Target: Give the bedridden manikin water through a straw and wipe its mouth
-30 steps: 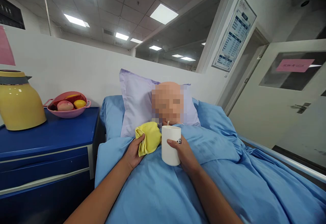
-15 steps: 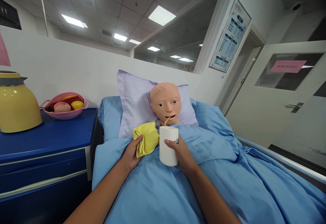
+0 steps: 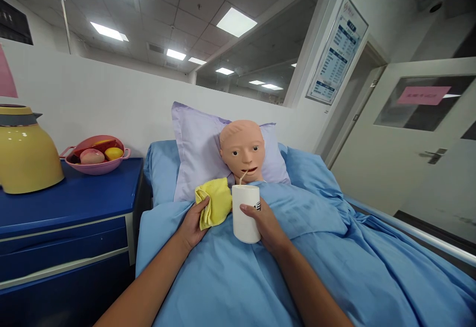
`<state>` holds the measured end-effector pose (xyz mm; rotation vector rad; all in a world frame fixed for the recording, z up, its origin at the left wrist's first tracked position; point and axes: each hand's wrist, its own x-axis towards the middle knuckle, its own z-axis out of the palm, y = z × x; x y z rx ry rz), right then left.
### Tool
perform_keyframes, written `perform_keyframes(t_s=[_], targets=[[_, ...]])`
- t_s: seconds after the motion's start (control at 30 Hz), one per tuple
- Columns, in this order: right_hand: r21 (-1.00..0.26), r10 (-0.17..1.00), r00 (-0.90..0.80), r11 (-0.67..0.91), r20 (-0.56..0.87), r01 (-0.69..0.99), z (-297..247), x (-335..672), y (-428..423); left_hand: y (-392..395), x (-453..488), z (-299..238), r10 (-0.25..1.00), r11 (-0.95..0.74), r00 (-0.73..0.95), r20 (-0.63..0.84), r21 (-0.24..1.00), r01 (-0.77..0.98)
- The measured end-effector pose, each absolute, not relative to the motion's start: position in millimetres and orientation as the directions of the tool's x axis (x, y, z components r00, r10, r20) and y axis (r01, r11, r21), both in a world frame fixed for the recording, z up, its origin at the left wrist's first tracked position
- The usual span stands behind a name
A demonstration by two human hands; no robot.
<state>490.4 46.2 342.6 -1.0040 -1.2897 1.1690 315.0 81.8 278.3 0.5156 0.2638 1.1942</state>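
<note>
A folded yellow cloth [image 3: 218, 203] is pinched in my left hand [image 3: 193, 224], just left of a white cup [image 3: 243, 223]. My right hand [image 3: 268, 223] grips that cup from its right side, thumb across the front. Out of the cup rises a thin bent straw [image 3: 242, 177], whose upper end reaches the open mouth of a manikin [image 3: 241, 143]. The manikin lies face up with its head on a lilac pillow [image 3: 193, 153]. A blue quilt [image 3: 223, 282] covers it up to the neck. The cup's contents are hidden.
On the left stands a blue bedside cabinet [image 3: 92, 193] with a yellow thermos jug [image 3: 28, 156] and a pink basket [image 3: 98, 168] of fruit. A bed rail [image 3: 412, 232] runs along the right side. Beyond it is a door [image 3: 394, 168].
Hardly anything differs. The cup's top has tilted very slightly left, the straw still at the manikin's mouth, and the view has shifted by a tiny amount.
</note>
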Motion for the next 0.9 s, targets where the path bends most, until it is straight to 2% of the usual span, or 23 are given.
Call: perform_keyframes(t_s=[0.67, 0.9], targets=[[-0.989, 0.986, -0.097, 0.128, 0.135, -0.079, 338.6, 494.6, 49.0, 80.2, 315.5, 279.6, 0.930, 0.284, 0.363, 0.057, 0.517, -0.808], [-0.986, 0.988, -0.055, 0.137, 0.143, -0.090, 342.2, 490.5, 46.2, 81.8, 315.8, 277.3, 0.928, 0.278, 0.365, 0.066, 0.528, -0.802]])
